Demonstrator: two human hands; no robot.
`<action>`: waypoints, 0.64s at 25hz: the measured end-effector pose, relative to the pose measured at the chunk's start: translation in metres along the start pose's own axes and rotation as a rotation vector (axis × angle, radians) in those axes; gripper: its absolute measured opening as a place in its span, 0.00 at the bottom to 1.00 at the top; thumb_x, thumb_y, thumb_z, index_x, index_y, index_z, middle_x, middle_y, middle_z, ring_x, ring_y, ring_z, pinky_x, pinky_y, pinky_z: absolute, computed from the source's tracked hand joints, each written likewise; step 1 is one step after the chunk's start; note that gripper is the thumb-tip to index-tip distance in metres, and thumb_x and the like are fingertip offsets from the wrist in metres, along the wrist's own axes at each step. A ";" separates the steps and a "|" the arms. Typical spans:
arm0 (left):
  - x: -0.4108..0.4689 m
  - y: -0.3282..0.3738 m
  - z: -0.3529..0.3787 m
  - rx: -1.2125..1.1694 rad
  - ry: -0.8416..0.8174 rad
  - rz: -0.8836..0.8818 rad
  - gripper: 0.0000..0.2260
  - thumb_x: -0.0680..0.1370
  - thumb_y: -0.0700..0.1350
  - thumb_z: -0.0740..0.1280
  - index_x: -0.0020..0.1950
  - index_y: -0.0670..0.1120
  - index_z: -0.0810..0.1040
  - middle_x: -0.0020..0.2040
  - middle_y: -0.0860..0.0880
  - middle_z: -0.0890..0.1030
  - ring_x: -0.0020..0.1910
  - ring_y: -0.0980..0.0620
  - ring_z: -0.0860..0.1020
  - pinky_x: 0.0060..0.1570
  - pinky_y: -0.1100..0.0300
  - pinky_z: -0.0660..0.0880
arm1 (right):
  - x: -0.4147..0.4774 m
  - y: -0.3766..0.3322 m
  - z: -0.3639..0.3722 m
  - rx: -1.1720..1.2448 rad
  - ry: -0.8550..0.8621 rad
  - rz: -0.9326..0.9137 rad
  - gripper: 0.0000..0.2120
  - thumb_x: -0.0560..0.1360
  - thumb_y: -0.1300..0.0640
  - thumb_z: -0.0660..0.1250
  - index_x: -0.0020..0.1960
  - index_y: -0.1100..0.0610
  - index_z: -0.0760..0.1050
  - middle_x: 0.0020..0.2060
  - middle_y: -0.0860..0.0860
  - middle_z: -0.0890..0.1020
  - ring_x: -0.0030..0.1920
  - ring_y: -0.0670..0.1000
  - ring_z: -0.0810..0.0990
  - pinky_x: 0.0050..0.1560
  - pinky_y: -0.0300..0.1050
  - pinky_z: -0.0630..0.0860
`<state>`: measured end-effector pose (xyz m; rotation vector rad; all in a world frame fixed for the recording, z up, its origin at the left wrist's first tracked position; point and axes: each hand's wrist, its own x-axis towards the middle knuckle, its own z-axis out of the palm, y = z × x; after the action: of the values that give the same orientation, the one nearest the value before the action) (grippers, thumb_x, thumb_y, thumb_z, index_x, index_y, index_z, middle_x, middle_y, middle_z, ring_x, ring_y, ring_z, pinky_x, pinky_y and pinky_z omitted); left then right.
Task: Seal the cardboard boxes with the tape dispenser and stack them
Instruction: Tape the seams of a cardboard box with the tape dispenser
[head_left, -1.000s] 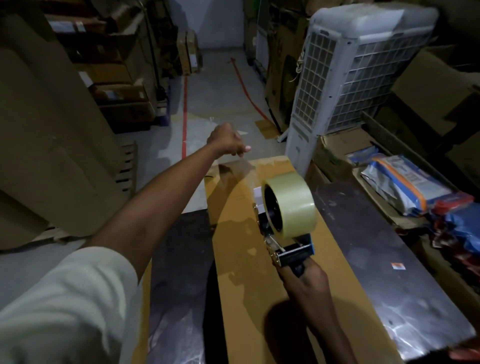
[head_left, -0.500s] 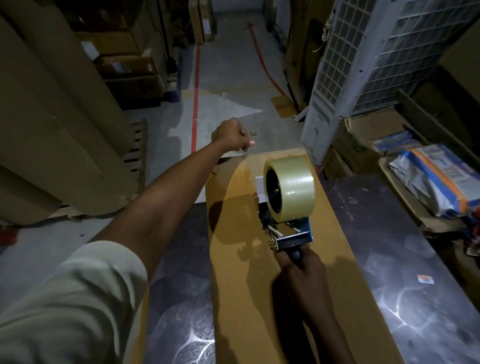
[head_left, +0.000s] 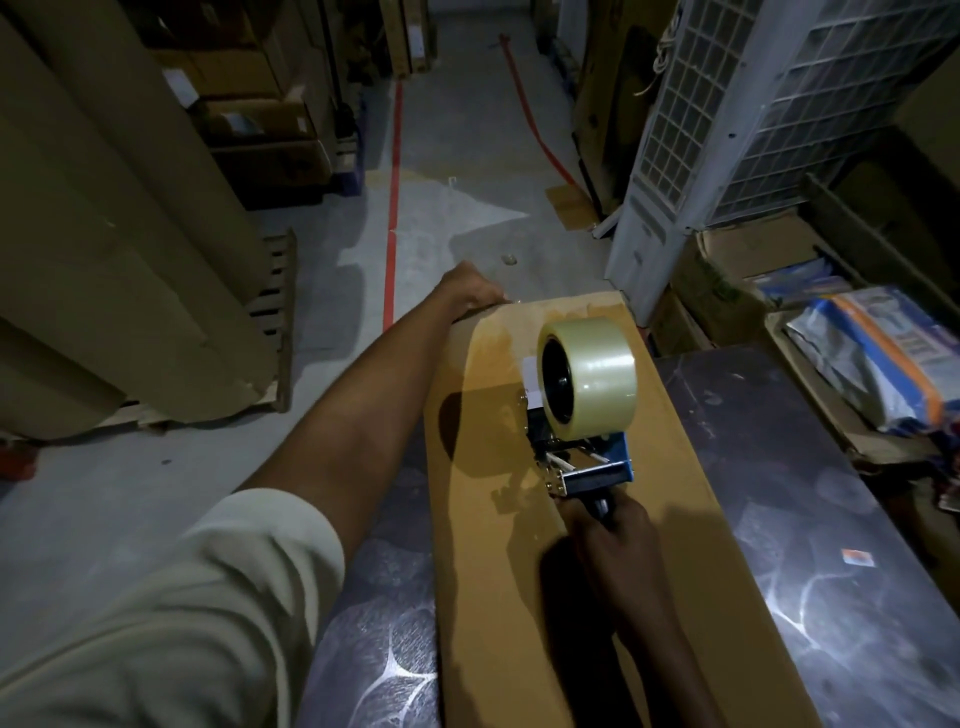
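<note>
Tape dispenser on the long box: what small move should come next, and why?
Probably draw the tape dispenser back toward the person along the top of the cardboard box. The right hand grips its handle, it sits partway along, and the left hand rests at the far edge, seemingly anchoring that end. The near stretch looks untaped.

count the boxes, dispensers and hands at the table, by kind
box: 1
dispenser: 1
hands: 2, left hand and right hand
total: 4
</note>
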<state>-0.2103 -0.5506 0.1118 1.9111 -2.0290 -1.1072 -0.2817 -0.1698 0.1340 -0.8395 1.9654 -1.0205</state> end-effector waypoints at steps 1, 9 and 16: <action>0.003 -0.004 0.000 0.016 0.037 -0.020 0.30 0.59 0.57 0.82 0.56 0.44 0.84 0.53 0.46 0.83 0.50 0.43 0.82 0.54 0.49 0.81 | 0.001 0.000 0.000 -0.010 0.001 0.003 0.04 0.78 0.55 0.70 0.45 0.54 0.80 0.35 0.49 0.84 0.36 0.46 0.81 0.40 0.48 0.76; -0.033 -0.013 0.013 -0.020 0.228 0.382 0.18 0.77 0.58 0.70 0.37 0.46 0.83 0.32 0.52 0.81 0.32 0.54 0.78 0.41 0.57 0.77 | 0.000 -0.009 -0.004 -0.016 -0.056 0.030 0.11 0.77 0.53 0.70 0.38 0.53 0.74 0.30 0.47 0.77 0.33 0.50 0.74 0.37 0.48 0.69; -0.052 -0.016 0.016 0.026 0.074 0.348 0.28 0.78 0.67 0.62 0.26 0.49 0.67 0.31 0.43 0.76 0.31 0.48 0.72 0.45 0.53 0.73 | -0.012 -0.020 -0.009 -0.166 -0.005 -0.035 0.14 0.78 0.52 0.69 0.37 0.56 0.71 0.31 0.51 0.77 0.31 0.50 0.72 0.33 0.46 0.66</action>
<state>-0.1966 -0.4959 0.1103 1.5033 -2.2299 -0.9128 -0.2796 -0.1660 0.1585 -0.9682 2.0584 -0.8824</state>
